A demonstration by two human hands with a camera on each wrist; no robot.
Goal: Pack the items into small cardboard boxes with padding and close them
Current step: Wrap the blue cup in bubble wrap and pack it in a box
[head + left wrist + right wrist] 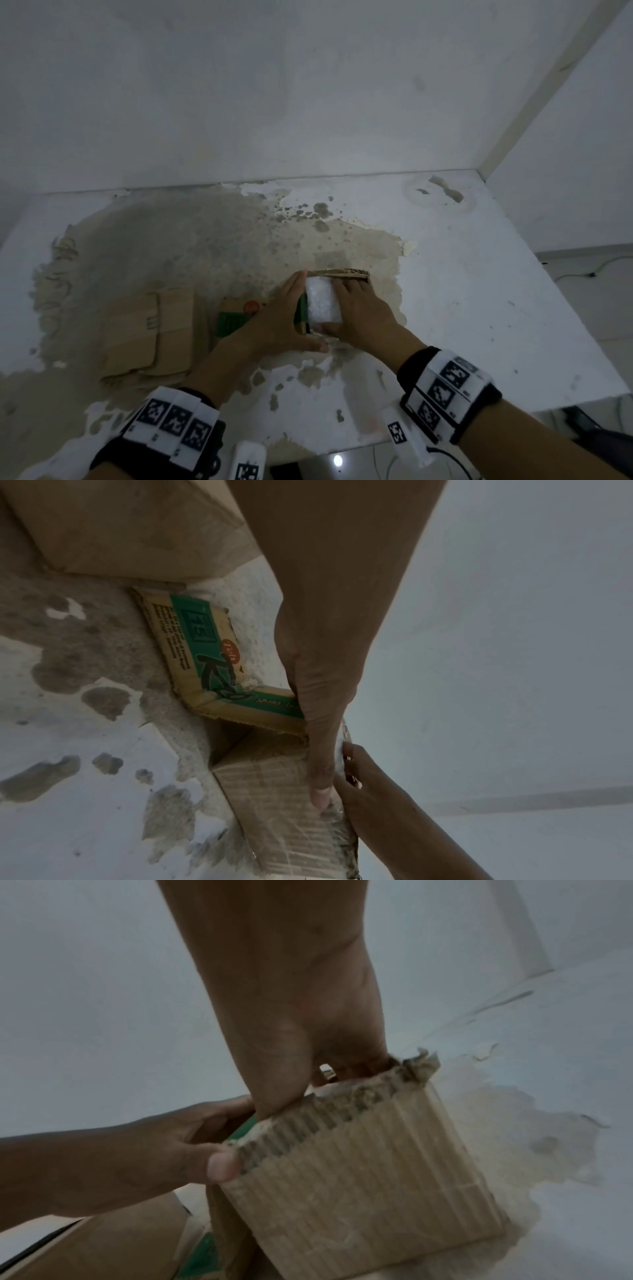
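Dim, flat grey light, soft overall blur; wide-angle bending at edges, noisy shadows

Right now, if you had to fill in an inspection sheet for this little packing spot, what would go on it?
Surface: white table, its coating peeled away in a big tan patch.
Job's things: small cardboard box standing open, white padding at its mouth; any item under it is hidden.
Clutter: flattened cardboard pieces at left; a green printed flap lying flat.
Hands: left hand grips the box's left side, thumb on the near wall; right hand grips the near wall, fingers inside on the padding.
Cables: one on the floor at right; more below the table's near edge.
Surroundings: bare white walls, dim light.
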